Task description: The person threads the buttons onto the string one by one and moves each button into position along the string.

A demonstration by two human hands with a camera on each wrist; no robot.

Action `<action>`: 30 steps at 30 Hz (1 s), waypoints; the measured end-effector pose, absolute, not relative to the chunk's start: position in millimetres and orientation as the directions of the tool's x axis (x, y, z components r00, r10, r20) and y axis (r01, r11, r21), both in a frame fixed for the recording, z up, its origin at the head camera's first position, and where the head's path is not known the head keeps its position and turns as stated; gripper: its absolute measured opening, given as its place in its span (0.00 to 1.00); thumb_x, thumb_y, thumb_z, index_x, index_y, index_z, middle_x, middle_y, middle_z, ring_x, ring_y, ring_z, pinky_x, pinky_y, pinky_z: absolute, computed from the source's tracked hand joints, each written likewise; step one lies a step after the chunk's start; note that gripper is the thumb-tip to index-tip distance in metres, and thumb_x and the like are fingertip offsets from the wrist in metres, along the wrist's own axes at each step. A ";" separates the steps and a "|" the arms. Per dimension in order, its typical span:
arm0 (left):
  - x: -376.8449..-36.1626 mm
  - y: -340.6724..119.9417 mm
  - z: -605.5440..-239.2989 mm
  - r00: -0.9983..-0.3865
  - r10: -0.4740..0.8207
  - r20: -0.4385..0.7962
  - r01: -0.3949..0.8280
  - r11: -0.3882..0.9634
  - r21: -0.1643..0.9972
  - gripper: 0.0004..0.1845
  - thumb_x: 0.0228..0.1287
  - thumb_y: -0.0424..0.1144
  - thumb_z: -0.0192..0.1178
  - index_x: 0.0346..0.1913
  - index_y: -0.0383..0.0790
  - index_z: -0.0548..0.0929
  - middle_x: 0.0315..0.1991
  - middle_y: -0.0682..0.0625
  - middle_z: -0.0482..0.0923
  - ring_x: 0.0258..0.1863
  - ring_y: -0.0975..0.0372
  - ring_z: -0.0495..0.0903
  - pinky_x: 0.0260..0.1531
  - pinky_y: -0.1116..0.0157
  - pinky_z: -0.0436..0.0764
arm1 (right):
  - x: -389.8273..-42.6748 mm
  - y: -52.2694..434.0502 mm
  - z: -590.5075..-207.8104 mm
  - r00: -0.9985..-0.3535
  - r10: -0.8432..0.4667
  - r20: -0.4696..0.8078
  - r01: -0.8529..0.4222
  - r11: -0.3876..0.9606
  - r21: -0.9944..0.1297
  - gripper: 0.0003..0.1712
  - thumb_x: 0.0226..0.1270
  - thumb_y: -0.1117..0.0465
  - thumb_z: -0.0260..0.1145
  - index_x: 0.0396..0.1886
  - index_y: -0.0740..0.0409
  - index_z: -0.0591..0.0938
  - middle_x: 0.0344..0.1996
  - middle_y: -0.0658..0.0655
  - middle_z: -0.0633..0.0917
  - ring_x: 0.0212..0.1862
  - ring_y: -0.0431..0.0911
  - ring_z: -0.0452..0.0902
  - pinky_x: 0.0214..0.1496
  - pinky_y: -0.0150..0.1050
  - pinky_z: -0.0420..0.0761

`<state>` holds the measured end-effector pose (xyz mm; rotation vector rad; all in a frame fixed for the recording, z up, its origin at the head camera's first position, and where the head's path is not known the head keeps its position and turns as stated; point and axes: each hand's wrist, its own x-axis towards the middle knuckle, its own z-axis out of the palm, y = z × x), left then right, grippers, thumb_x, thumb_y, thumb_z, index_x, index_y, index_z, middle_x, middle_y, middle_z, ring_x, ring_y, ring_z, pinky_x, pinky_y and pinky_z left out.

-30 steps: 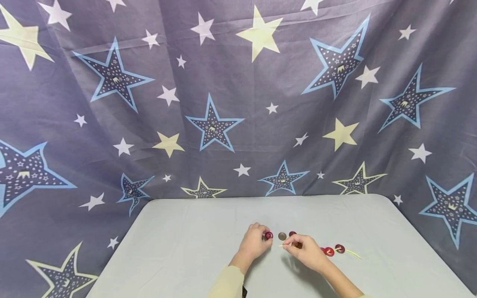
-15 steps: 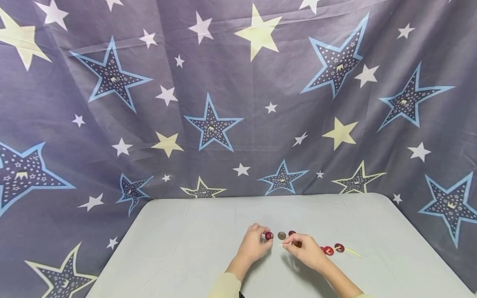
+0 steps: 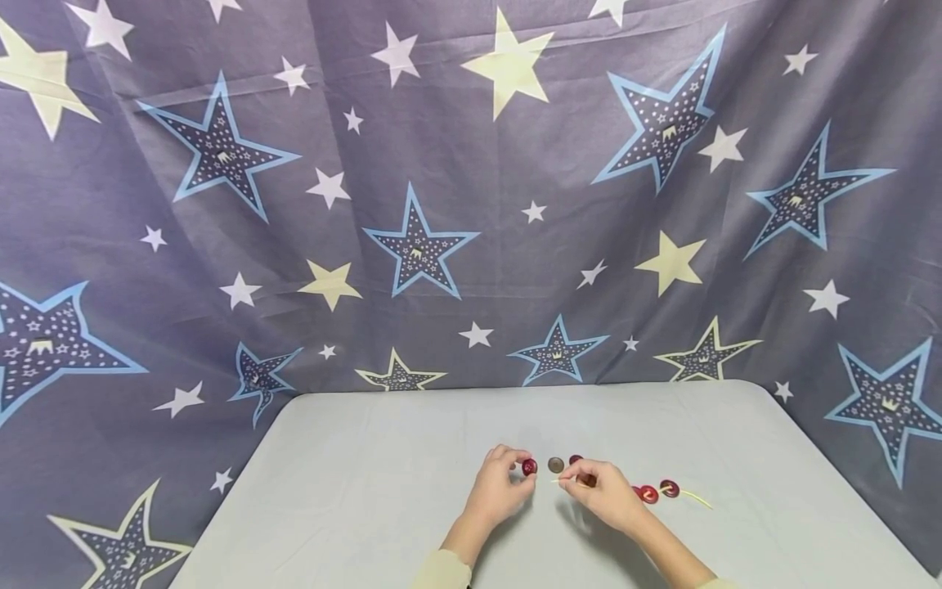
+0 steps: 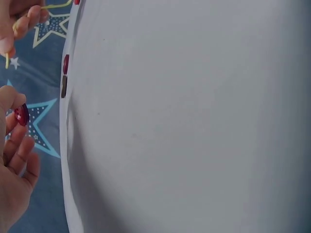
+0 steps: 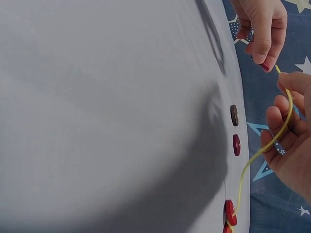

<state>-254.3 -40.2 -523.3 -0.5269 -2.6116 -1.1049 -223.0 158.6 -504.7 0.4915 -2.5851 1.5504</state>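
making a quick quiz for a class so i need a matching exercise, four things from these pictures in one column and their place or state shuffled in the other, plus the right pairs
Things
1. left hand
2. right hand
3. grey-brown button
4. yellow cord

Place or state
A. threaded through red buttons
B. lying on the table
C. pinching a dark red button
D. pinching a cord near its tip

Pairs: 1-C, 2-D, 3-B, 4-A
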 end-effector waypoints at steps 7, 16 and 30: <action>-251.0 -40.4 -526.3 -0.890 0.227 0.396 0.446 0.617 0.648 0.13 0.50 0.38 0.66 0.41 0.43 0.83 0.36 0.54 0.77 0.36 0.63 0.76 0.39 0.69 0.78 | -222.3 157.3 -504.3 -0.947 -0.208 0.246 -0.316 0.449 -0.836 0.05 0.57 0.61 0.68 0.30 0.58 0.84 0.17 0.48 0.74 0.20 0.31 0.63 0.22 0.28 0.67; -247.1 -38.7 -523.7 -0.892 0.226 0.393 0.447 0.577 0.684 0.13 0.51 0.37 0.66 0.42 0.43 0.83 0.37 0.54 0.78 0.38 0.63 0.76 0.38 0.70 0.76 | -222.7 158.0 -503.5 -0.947 -0.193 0.256 -0.317 0.441 -0.840 0.06 0.57 0.60 0.68 0.31 0.59 0.84 0.17 0.47 0.74 0.20 0.31 0.64 0.21 0.28 0.67; -243.6 -33.6 -527.6 -0.885 0.215 0.413 0.464 0.493 0.736 0.12 0.50 0.36 0.66 0.41 0.42 0.83 0.37 0.53 0.79 0.36 0.62 0.76 0.36 0.69 0.77 | -221.7 157.4 -505.1 -0.959 -0.168 0.228 -0.279 0.424 -0.861 0.04 0.57 0.61 0.68 0.31 0.56 0.84 0.17 0.48 0.74 0.19 0.32 0.63 0.22 0.27 0.67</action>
